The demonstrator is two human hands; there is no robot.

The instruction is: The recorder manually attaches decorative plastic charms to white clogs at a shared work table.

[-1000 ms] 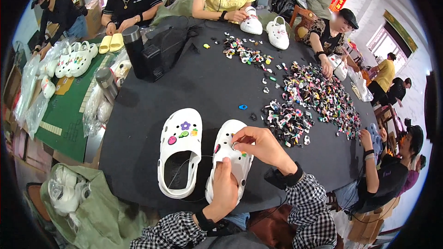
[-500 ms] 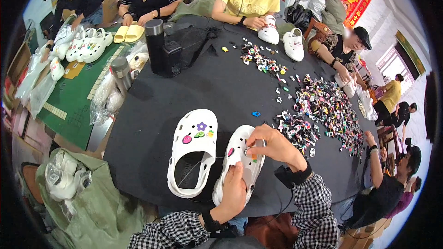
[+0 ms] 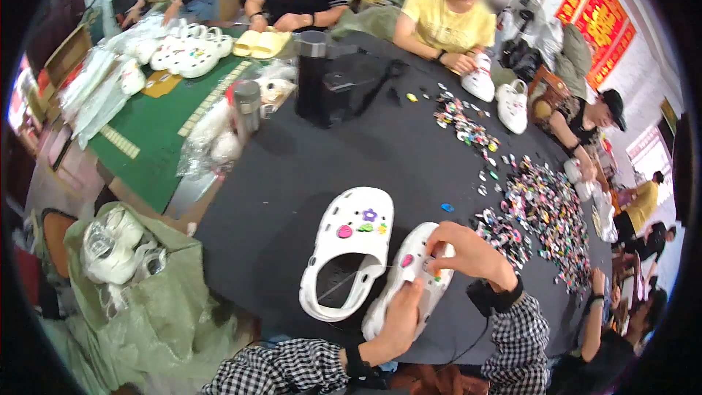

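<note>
Two white clogs lie side by side on the dark table. The left clog carries a purple flower charm, a pink charm and small green and yellow ones. My left hand is closed round the near side of the right clog, its thumb on the upper. Over that clog's toe, my right hand pinches with thumb and forefinger; what is between the fingertips is too small to make out. A pink charm and an orange one show on this clog. A thin clear strand crosses the left clog's opening.
A big heap of loose charms spreads to the right, with a blue charm nearer. A dark flask and a steel flask stand far left. A green sack of wrapped shoes is at lower left. Co-workers sit around.
The whole view has swung left, so the table and clogs appear farther right and slightly lower. Both my hands stay on the right clog, the right hand's fingers still pinched at its upper.
</note>
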